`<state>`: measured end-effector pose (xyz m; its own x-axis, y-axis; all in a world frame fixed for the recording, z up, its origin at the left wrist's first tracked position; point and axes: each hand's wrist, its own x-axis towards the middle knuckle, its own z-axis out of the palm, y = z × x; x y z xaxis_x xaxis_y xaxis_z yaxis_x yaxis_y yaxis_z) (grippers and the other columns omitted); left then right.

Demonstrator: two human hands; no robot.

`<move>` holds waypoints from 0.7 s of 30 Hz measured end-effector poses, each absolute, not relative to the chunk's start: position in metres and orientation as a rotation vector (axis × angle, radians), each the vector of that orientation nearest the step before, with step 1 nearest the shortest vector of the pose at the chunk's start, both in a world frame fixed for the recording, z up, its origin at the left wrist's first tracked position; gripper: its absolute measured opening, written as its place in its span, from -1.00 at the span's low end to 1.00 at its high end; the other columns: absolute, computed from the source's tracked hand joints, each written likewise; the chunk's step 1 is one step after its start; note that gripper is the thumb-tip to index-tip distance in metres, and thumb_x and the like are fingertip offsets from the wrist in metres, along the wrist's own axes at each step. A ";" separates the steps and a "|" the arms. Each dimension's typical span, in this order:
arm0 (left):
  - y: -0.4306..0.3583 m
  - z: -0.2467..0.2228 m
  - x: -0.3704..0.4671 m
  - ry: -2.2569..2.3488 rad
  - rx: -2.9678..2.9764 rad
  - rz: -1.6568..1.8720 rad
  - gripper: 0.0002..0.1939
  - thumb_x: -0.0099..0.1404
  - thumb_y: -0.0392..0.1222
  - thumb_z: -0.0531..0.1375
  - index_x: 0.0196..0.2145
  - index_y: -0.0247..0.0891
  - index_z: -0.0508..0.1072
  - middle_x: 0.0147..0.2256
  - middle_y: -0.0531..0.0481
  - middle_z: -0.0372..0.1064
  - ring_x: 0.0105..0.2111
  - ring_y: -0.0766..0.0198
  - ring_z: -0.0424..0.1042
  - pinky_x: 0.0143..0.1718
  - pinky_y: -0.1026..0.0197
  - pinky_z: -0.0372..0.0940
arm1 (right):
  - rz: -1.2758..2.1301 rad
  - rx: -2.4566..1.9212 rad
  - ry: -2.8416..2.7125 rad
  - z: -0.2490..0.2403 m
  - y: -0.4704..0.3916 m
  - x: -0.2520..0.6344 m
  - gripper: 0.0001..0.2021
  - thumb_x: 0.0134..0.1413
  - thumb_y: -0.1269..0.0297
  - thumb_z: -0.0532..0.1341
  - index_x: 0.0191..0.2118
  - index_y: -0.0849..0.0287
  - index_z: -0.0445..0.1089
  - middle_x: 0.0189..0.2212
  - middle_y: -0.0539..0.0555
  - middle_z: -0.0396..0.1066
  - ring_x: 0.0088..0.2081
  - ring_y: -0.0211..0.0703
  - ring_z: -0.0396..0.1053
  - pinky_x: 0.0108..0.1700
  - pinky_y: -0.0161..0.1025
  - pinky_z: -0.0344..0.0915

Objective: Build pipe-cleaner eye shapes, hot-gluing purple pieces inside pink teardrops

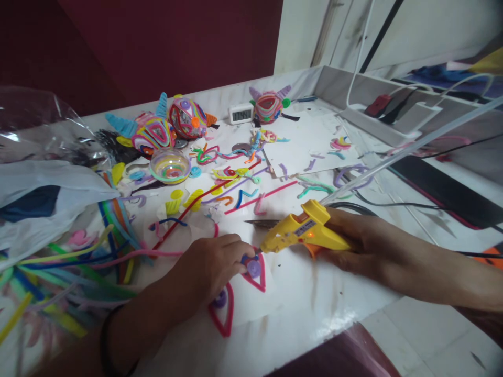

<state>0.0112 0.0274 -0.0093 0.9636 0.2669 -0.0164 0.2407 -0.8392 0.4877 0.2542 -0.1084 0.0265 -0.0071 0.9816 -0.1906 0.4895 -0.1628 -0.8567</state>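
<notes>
My right hand [353, 238] is wrapped round a yellow glue gun [314, 230] with a small orange light and a clear glue stick [396, 152] running out behind. The nozzle points left, at the fingertips of my left hand [222, 262]. Those fingers are pinched at the top of a pink pipe-cleaner outline [262, 277] with a purple coil [253, 268] inside; a bit of blue shows under them. A second pink pointed outline [228, 319] with a purple coil lies below on white paper [259, 309]. Scissors blades [261, 223] show behind the nozzle.
Decorated balls with horns [153, 131] stand at the back beside a small digital clock [240, 114]. A clear bowl [170, 166], pipe-cleaner pieces and plastic bags fill the left. On the right lie a black phone [448, 188], cables and a power strip [381, 125].
</notes>
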 end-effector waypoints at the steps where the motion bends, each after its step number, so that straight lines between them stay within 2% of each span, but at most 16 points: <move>1: 0.027 -0.009 0.011 0.364 2.605 0.074 -0.78 0.40 -0.29 0.02 -0.13 -0.22 0.45 -0.20 -0.01 0.45 -0.23 0.26 0.43 -0.18 0.27 0.30 | 1.129 -1.698 -1.548 0.027 -0.108 0.254 -0.73 0.12 0.00 0.16 -0.23 0.10 0.25 -0.32 0.07 0.38 -0.28 -0.06 0.39 -0.31 -0.21 0.40; 7: 0.027 -0.010 0.011 0.378 2.612 0.079 -0.77 0.38 -0.30 0.02 -0.12 -0.22 0.45 -0.23 -0.01 0.45 -0.26 0.26 0.43 -0.21 0.27 0.31 | 1.192 -1.722 -1.599 0.027 -0.110 0.255 -0.73 0.20 0.00 0.09 -0.18 0.11 0.21 -0.22 0.12 0.41 -0.26 -0.06 0.36 -0.28 -0.19 0.36; 15: 0.028 -0.010 0.011 0.368 2.620 0.084 -0.75 0.40 -0.28 -0.01 -0.13 -0.21 0.46 -0.22 -0.01 0.45 -0.26 0.27 0.43 -0.21 0.28 0.31 | 1.070 -1.760 -1.631 0.022 -0.110 0.256 -0.77 0.11 0.03 0.17 -0.19 0.03 0.33 -0.35 0.01 0.44 -0.38 -0.08 0.37 -0.43 -0.21 0.32; 21: 0.029 -0.011 0.010 0.348 2.613 0.122 -0.77 0.38 -0.30 0.02 -0.11 -0.23 0.45 -0.24 0.01 0.44 -0.30 0.28 0.43 -0.25 0.28 0.31 | 1.078 -1.820 -1.664 0.027 -0.113 0.252 -0.69 0.19 -0.04 0.08 -0.14 0.08 0.27 -0.31 0.06 0.42 -0.36 -0.10 0.35 -0.39 -0.21 0.31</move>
<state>0.0103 0.0286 -0.0112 0.9634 0.2672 0.0223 0.2227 -0.8435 0.4888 0.2521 -0.1128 0.0268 -0.0313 0.9689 -0.2456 0.6200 -0.1740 -0.7651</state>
